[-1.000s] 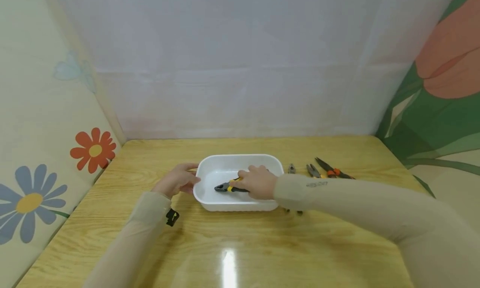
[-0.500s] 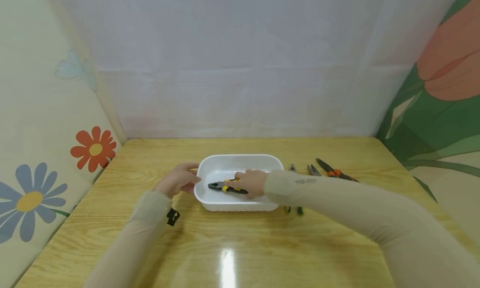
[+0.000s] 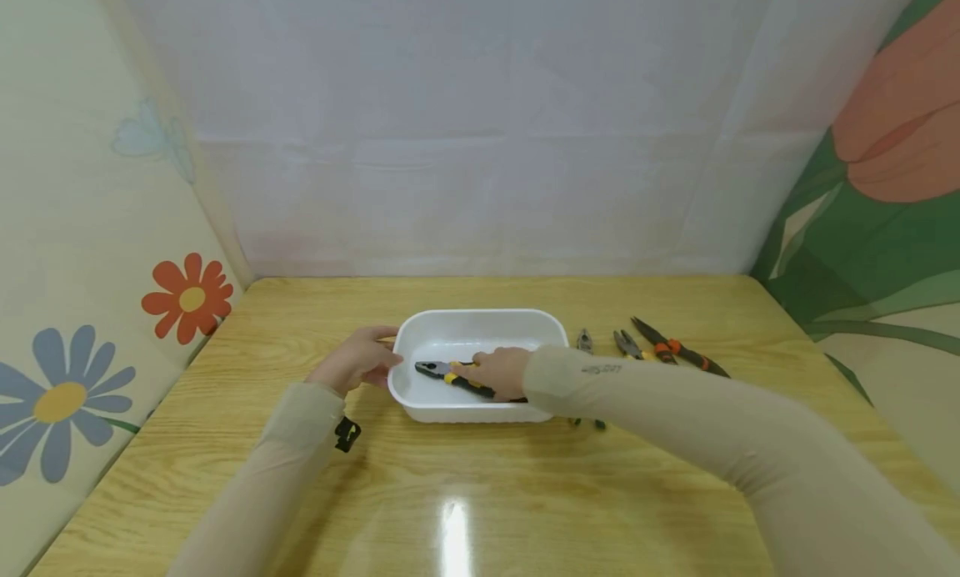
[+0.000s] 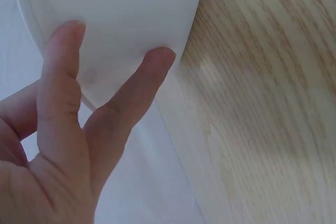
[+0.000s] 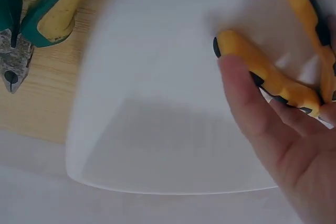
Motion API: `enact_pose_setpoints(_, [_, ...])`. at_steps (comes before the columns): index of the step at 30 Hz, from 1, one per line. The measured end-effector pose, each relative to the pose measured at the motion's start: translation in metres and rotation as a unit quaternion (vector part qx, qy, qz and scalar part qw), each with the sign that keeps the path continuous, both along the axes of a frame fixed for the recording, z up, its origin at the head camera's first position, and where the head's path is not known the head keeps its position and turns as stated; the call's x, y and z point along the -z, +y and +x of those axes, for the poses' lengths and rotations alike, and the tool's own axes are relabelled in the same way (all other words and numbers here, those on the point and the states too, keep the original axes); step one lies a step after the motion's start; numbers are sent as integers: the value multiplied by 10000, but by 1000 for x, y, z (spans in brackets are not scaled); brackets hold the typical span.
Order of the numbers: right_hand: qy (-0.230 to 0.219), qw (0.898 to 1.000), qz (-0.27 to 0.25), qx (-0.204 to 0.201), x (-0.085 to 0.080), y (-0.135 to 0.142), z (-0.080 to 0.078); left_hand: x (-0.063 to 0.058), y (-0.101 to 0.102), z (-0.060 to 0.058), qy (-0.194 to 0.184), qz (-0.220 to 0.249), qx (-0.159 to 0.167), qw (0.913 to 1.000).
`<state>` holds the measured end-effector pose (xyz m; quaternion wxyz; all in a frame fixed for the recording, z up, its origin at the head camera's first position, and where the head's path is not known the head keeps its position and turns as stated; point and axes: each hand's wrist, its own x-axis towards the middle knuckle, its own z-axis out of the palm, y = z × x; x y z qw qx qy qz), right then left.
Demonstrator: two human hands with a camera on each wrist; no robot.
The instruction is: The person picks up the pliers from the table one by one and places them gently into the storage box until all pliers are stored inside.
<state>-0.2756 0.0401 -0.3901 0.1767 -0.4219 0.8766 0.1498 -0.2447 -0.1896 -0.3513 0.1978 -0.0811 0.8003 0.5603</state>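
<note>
My left hand (image 3: 356,360) is at the left end of a white plastic basin (image 3: 472,413). In the left wrist view its nearly straight fingers (image 4: 118,100) rest against the basin's outer wall. Inside the basin, my right hand (image 3: 504,371) holds pliers (image 3: 431,368) with yellow and black handles. Their dark jaws point left, low over the basin floor. Seen from the right wrist, the two handles (image 5: 270,74) stand spread apart, and one finger (image 5: 244,90) lies along the end of a handle. The palm hides part of the other handle.
Right of the basin, green-handled pliers (image 5: 18,59) lie on the wooden table (image 3: 585,510). Beyond them are yellow-handled pliers (image 3: 626,343) and orange-and-black long-nose pliers (image 3: 678,352). My right sleeve (image 3: 675,402) crosses in front of these tools. A white cloth wall (image 3: 480,143) stands behind.
My right hand has moved left and lower in the basin with the pliers, whose jaws moved left and whose handles swung toward the front. The left hand has kept its place.
</note>
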Motion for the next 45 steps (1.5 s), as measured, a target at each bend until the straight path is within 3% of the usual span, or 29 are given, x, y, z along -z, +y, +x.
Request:
enact_pose_setpoints(4, [-63, 9999, 134, 36, 2, 1, -4, 0, -1, -1, 1, -36, -12, 10000])
enact_pose_setpoints(13, [-157, 9979, -56, 624, -10, 13, 0, 0, -1, -2, -62, -52, 5, 10000])
enact_pose_setpoints(22, [-99, 9944, -1012, 292, -45, 41, 22, 4, -1, -1, -87, 77, -49, 9999])
enact_pose_setpoints(30, [113, 9844, -1749, 121, -59, 65, 34, 6, 0, 1, -130, 124, -174, 9997])
enact_pose_setpoints(37, [704, 9799, -1834, -344, -58, 74, 38, 2, 0, 2, -144, 84, -216, 9996])
enact_pose_setpoints(45, [741, 9766, -2020, -74, -59, 83, 46, 2, -2, 0, -136, 153, -88, 9998])
